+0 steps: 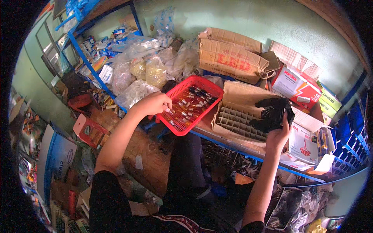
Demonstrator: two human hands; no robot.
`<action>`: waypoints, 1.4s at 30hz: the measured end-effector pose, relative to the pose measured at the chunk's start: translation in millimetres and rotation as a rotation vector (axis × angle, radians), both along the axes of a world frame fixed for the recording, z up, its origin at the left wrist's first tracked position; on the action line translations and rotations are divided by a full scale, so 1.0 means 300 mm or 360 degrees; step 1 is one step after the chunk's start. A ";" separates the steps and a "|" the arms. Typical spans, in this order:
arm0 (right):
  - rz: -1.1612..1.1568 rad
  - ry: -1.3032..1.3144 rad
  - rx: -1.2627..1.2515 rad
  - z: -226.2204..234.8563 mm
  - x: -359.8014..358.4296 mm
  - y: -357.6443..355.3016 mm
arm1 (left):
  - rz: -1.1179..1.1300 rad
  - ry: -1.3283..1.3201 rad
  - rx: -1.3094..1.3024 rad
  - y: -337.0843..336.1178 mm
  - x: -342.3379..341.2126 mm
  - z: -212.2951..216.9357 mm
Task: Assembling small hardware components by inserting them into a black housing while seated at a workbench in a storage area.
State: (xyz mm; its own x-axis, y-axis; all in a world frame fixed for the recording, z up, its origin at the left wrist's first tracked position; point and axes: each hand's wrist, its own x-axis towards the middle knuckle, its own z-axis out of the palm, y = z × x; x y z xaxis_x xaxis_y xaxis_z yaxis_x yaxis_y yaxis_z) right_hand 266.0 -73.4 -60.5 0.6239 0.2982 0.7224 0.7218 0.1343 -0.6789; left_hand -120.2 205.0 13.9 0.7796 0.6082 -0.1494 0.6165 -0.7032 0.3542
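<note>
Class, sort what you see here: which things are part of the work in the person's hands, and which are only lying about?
In hand:
- left hand at the red basket of small parts
- right hand holding a black object
- divided cardboard box beneath it

Lying about:
- plastic bags
- brown carton
- red and white box
- red stool

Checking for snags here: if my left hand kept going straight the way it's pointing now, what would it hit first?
Most likely the small tubes lying in the red mesh basket. Your left hand is at the basket's near rim, fingers aimed across it. Depth is hard to judge, so it may already touch them.
</note>
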 end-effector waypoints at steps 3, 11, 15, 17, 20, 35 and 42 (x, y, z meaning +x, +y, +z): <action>0.0972 0.1622 0.0913 0.017 0.023 -0.014 | 0.0093 0.0290 0.0089 -0.015 0.022 0.007; 0.0849 0.1420 0.0988 -0.002 0.018 0.004 | -0.0517 -0.0724 0.0200 -0.173 0.233 0.040; -0.0249 -0.0122 0.0173 -0.110 0.071 -0.017 | -0.0868 -0.0777 0.0247 -0.283 0.487 0.015; 0.0260 0.0734 0.0613 -0.034 0.038 -0.007 | -0.0955 -0.0731 0.0364 -0.275 0.589 -0.056; 0.0622 0.1340 0.0876 -0.074 0.061 0.011 | -0.0963 -0.0650 0.0522 -0.288 0.675 -0.114; 0.0178 0.0438 0.0420 -0.065 0.059 0.021 | -0.0673 -0.0648 0.0243 -0.295 0.667 -0.148; 0.0499 0.0910 0.0675 -0.036 0.022 0.043 | -0.0519 -0.1046 -0.0182 -0.316 0.655 -0.069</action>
